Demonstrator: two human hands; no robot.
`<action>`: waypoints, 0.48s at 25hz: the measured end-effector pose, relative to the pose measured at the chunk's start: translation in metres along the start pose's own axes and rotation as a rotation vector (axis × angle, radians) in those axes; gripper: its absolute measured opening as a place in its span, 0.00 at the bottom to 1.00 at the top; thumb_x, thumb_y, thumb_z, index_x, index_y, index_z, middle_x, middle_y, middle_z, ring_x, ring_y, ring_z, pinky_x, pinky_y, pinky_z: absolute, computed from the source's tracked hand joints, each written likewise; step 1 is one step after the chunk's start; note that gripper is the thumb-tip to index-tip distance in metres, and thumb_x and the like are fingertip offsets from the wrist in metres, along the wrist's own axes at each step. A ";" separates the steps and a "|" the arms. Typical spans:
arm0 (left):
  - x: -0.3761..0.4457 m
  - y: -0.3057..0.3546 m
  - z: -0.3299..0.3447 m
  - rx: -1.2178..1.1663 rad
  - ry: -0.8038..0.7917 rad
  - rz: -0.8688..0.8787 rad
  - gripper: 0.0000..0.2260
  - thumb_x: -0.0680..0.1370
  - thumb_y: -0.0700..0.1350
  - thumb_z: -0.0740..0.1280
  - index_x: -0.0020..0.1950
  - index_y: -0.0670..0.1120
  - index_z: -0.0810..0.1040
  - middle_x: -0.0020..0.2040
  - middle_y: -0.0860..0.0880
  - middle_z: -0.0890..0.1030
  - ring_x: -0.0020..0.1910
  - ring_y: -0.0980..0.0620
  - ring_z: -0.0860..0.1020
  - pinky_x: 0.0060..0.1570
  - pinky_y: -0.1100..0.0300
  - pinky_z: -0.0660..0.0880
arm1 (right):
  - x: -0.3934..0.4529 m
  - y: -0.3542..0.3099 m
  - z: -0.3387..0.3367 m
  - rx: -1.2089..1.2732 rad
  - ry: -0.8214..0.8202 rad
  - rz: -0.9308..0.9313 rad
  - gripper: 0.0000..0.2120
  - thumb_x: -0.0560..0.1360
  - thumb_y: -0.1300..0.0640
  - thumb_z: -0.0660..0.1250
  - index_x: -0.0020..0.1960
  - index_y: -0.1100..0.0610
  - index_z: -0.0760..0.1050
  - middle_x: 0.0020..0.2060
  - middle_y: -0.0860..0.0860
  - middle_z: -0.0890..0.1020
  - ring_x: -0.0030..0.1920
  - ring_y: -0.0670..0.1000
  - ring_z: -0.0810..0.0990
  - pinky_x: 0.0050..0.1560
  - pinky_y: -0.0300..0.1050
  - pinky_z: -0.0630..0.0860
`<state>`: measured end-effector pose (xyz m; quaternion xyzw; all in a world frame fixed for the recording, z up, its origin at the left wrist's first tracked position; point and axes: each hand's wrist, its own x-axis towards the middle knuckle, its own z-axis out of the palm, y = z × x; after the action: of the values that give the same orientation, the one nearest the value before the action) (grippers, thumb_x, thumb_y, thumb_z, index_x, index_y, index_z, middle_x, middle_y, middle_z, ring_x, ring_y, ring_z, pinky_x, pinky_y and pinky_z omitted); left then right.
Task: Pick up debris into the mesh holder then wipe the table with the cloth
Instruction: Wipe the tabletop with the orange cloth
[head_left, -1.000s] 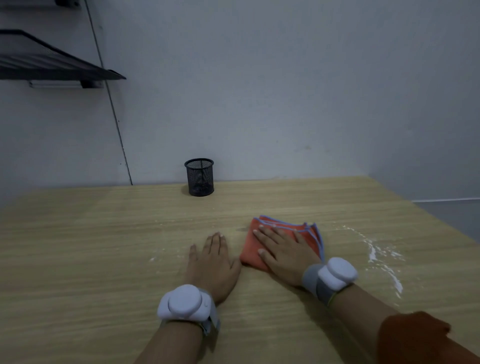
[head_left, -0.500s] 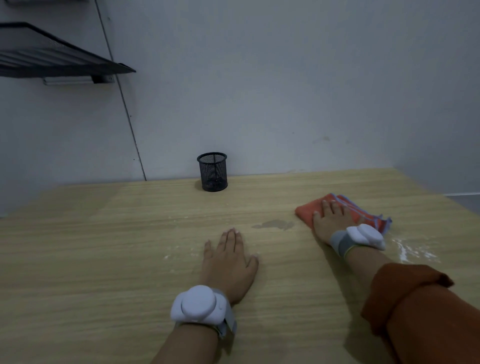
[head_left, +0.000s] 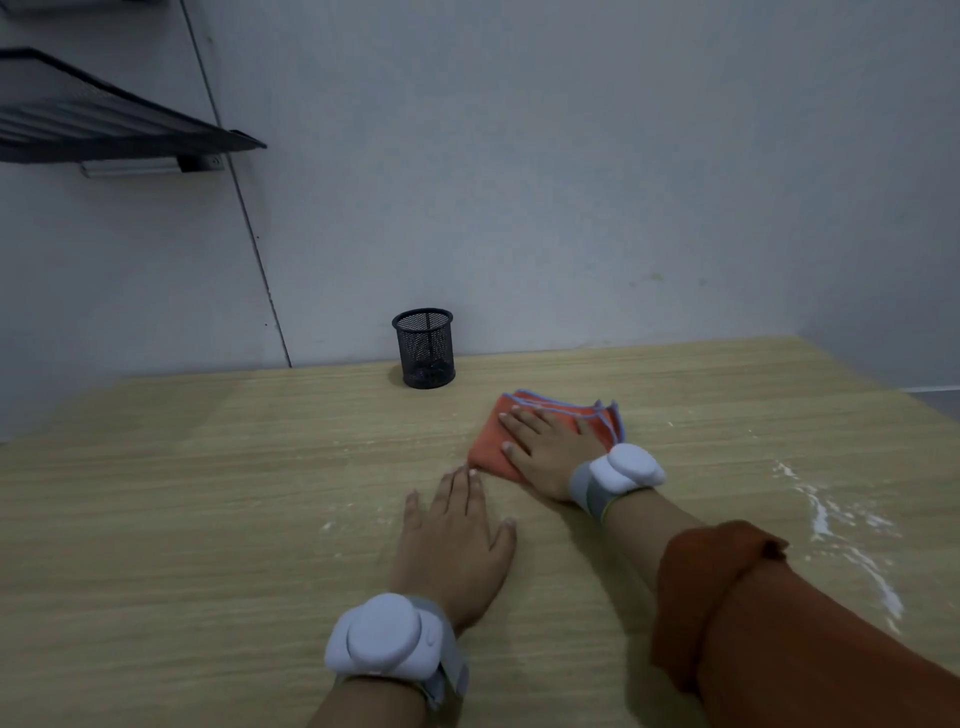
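A folded orange cloth (head_left: 493, 447) with a blue hem lies on the wooden table (head_left: 182, 493) a little right of centre. My right hand (head_left: 550, 447) presses flat on it, fingers straight and spread. My left hand (head_left: 452, 540) rests flat on the bare wood just in front of the cloth's near corner, holding nothing. The black mesh holder (head_left: 425, 347) stands upright at the table's back edge against the wall, with something dark at its bottom. White powdery smears (head_left: 826, 514) streak the table to the right of my right arm.
A dark metal shelf (head_left: 104, 119) juts from the wall at upper left. The grey wall runs along the table's back edge. The table's right edge (head_left: 883, 384) slants away at the far right. Faint white specks (head_left: 327, 525) lie left of my left hand.
My right hand has slid the cloth back leftward from the right side toward the table's centre. The damp patch seen half a second ago is gone. My left hand stays flat.
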<state>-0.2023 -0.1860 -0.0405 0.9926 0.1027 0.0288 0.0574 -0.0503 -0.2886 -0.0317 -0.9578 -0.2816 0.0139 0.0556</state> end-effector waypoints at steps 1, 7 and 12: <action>0.000 -0.001 0.000 -0.002 -0.006 0.000 0.31 0.80 0.59 0.45 0.79 0.45 0.45 0.80 0.49 0.47 0.79 0.53 0.45 0.76 0.45 0.41 | 0.006 0.004 -0.001 0.011 0.006 0.052 0.27 0.79 0.40 0.45 0.77 0.43 0.48 0.78 0.42 0.50 0.78 0.48 0.49 0.74 0.62 0.46; -0.003 -0.003 -0.003 -0.025 -0.041 0.014 0.31 0.81 0.60 0.44 0.79 0.46 0.43 0.80 0.50 0.44 0.79 0.54 0.42 0.77 0.46 0.39 | 0.011 0.088 -0.003 -0.008 0.018 0.405 0.27 0.81 0.47 0.42 0.78 0.54 0.48 0.79 0.52 0.49 0.78 0.54 0.47 0.77 0.55 0.45; -0.002 -0.002 -0.003 -0.011 -0.046 0.014 0.30 0.81 0.59 0.44 0.79 0.45 0.44 0.80 0.50 0.45 0.79 0.53 0.44 0.77 0.45 0.41 | -0.039 0.117 -0.013 0.085 0.001 0.606 0.28 0.81 0.45 0.43 0.78 0.53 0.44 0.79 0.51 0.47 0.78 0.55 0.45 0.76 0.60 0.43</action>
<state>-0.2050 -0.1841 -0.0383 0.9934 0.0944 0.0071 0.0649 -0.0195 -0.4088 -0.0324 -0.9950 0.0179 0.0411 0.0892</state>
